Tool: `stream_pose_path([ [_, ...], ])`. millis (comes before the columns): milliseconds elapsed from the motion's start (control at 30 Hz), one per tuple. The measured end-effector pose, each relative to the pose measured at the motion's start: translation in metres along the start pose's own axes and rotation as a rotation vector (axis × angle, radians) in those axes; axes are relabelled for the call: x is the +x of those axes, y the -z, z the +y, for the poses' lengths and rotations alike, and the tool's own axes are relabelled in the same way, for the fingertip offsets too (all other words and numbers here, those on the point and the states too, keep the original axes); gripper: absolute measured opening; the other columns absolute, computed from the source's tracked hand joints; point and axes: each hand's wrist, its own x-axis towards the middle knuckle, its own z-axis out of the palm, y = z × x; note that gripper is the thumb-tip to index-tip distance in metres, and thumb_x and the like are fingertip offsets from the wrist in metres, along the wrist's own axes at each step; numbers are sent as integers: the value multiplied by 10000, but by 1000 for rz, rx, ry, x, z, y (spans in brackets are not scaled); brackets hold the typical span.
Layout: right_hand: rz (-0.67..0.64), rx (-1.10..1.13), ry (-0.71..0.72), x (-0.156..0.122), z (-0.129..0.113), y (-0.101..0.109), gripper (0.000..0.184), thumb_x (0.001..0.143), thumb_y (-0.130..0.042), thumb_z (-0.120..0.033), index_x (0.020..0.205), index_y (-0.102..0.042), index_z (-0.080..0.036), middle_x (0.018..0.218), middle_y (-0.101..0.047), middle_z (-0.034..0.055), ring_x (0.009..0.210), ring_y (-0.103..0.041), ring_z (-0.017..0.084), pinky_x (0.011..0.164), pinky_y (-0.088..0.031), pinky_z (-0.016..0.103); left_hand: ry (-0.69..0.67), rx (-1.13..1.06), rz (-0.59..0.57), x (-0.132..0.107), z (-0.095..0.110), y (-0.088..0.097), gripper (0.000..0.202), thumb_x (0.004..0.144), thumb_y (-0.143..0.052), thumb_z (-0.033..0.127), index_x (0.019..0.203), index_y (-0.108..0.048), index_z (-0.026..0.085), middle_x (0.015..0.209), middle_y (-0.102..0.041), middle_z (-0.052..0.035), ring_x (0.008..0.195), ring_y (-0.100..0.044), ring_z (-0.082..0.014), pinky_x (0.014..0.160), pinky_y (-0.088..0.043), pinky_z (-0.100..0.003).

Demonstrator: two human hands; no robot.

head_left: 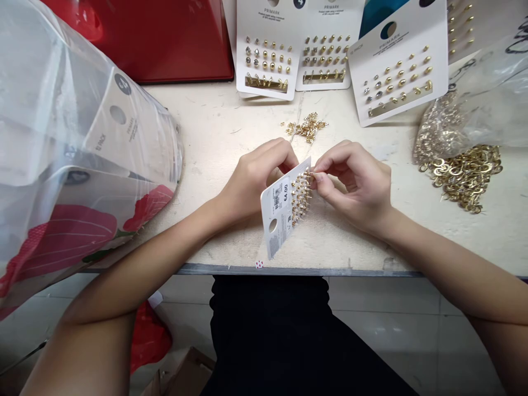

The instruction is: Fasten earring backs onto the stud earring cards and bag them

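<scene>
My left hand (264, 170) grips a white earring card (274, 220) from behind, tilted on edge above the table. Its back faces me, with a price label and rows of gold earring posts and backs sticking out. At the card's far right edge, the thumb and index finger of my right hand (355, 184) are pinched together. Whatever sits between those fingertips is too small to make out. Just beyond the hands lies a small heap of gold earring backs (309, 127). Part of my left hand's fingers is hidden behind the card.
Filled earring cards (268, 55) stand at the back, with another card (398, 66) leaning at right. A red box (185, 44) is back left. A clear plastic bag (136, 132) of cards fills the left side. Gold hoops (466, 176) spill from a plastic bag (487, 104) at right.
</scene>
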Motion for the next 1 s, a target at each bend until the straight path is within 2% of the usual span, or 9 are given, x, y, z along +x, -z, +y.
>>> stream_pose_path([
  [167, -4, -31, 29, 0, 0, 0, 105, 924, -581, -111, 915, -550, -211, 825, -597, 24, 713, -610, 149, 581, -523, 294, -56, -31, 33, 0, -2, -1, 300, 930, -629, 395, 746, -507, 191, 726, -595, -16, 643, -548, -102, 562, -416, -255],
  [367, 11, -133, 127, 2, 0, -1, 115, 939, -550, -101, 927, -573, -212, 801, -614, 23, 680, -602, 148, 555, -520, 298, -80, -117, 28, 0, -6, 0, 348, 894, -659, 475, 739, -511, 200, 742, -616, -27, 651, -554, -122, 557, -421, -287],
  [600, -8, -148, 77, 3, -5, 0, 140, 947, -553, -125, 889, -624, -230, 808, -635, 31, 678, -608, 166, 579, -536, 322, -98, -75, 50, -1, -5, -1, 384, 893, -661, 483, 713, -497, 186, 722, -636, -21, 655, -565, -111, 562, -425, -266],
  [833, -38, -9, 64, 5, 0, 4, 100, 917, -571, -106, 907, -577, -205, 832, -612, 30, 704, -607, 154, 605, -539, 312, -101, -42, 55, 0, -4, 0, 268, 906, -669, 303, 732, -515, 168, 721, -623, -10, 643, -564, -84, 561, -420, -221],
  [1000, -11, -91, 69, 6, 1, 4, 88, 918, -556, -155, 855, -558, -217, 804, -601, 32, 695, -590, 167, 594, -537, 331, -117, -47, 60, 1, -4, -1, 264, 900, -672, 290, 729, -515, 165, 723, -632, -12, 644, -572, -82, 563, -431, -213],
])
